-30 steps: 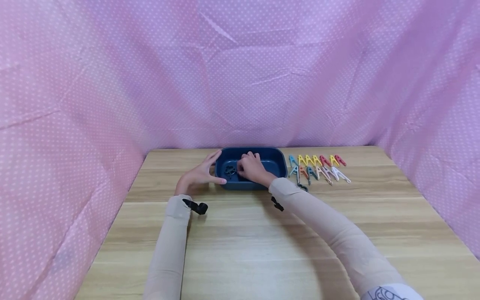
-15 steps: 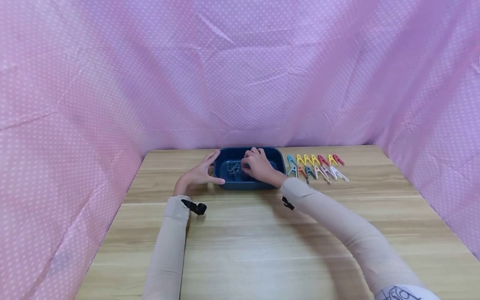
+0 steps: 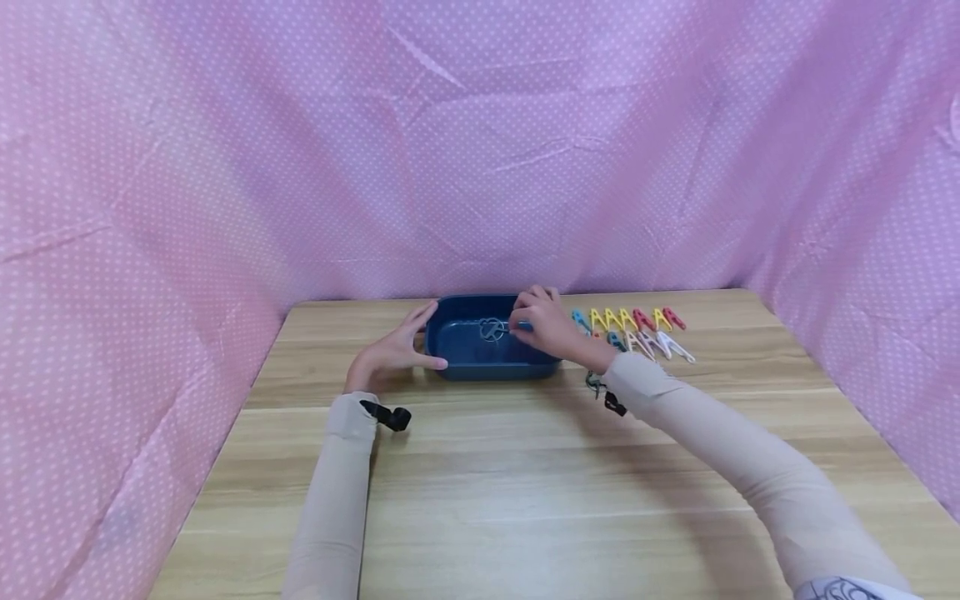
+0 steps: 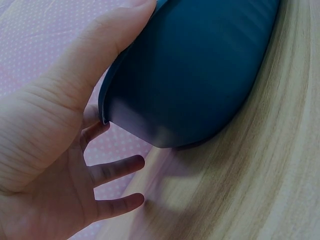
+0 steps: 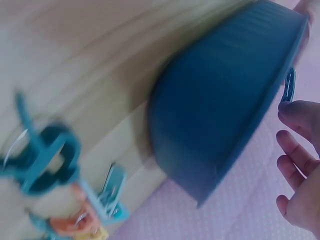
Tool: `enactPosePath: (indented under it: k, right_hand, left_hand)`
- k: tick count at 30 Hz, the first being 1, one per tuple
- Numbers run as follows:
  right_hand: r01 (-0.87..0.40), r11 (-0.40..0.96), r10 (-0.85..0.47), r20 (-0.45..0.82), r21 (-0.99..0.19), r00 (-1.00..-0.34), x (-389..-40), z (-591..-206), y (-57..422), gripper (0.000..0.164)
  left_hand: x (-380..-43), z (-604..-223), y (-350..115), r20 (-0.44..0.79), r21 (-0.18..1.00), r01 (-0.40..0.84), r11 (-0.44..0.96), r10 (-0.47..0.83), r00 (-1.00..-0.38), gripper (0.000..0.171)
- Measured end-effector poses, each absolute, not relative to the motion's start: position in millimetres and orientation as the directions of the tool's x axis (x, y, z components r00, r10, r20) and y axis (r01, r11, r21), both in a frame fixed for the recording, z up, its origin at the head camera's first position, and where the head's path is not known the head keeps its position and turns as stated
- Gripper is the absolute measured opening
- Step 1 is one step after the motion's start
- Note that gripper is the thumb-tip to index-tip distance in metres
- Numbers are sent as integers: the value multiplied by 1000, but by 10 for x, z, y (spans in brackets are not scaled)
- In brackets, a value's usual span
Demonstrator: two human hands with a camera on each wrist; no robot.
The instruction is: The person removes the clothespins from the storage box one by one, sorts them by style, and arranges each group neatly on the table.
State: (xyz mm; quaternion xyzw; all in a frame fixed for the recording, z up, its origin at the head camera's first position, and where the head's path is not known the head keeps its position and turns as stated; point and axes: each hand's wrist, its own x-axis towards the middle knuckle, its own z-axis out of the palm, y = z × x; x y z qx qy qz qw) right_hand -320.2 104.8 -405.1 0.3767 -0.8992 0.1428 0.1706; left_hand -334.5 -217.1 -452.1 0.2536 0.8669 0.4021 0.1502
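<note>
In the head view a dark blue basin (image 3: 491, 372) stands at the table's back edge. My left hand (image 3: 393, 346) spans its left end, thumb at the near rim and fingers spread toward the far corner. The left wrist view shows the thumb along the rim and two fingers (image 4: 120, 170) straight, apart from the basin. Over the basin's right side my right hand (image 3: 551, 323) pinches a teal clothes peg with a round head (image 3: 492, 330). Its end (image 5: 289, 85) shows at the thumb in the right wrist view.
Right of the basin lie two rows of small coloured pegs, including a yellow peg (image 3: 627, 320) and a white peg (image 3: 677, 347). Another round-headed teal peg (image 5: 52, 157) lies on the wooden table (image 3: 480, 492) near my right wrist. Pink dotted cloth (image 3: 480, 167) hangs behind.
My right hand has moved right within the basin, from its middle to the right rim, and the round-headed peg has travelled with it. My left hand has stayed in place.
</note>
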Motion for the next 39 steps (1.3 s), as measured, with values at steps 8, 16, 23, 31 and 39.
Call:
enactPosePath:
  k: [8, 16, 23, 31, 39]
  right_hand:
    - [-722, 678, -615, 432, -136, -659, -3142, -3937, 1366, 7]
    - [-708, 688, -599, 428, -156, -677, -3031, -3814, 1725, 8]
    - [-695, 705, -590, 431, -138, -683, -2946, -3874, 2110, 11]
    - [-650, 749, -559, 401, -132, -726, -2845, -3949, 2461, 15]
    - [-660, 743, -575, 399, -112, -714, -2740, -4020, 2697, 21]
  left_hand:
    - [-3344, -4532, -2171, -46, 775, 327, 540, 565, -824, 117]
    - [-3350, -4541, -2151, -42, 766, 337, 548, 566, -823, 117]
    - [-3346, -4541, -2120, -48, 771, 330, 545, 567, -823, 117]
    - [-3352, -4537, -2126, -49, 776, 328, 539, 571, -820, 116]
    - [-3340, -4538, -2150, -48, 765, 330, 553, 560, -827, 115]
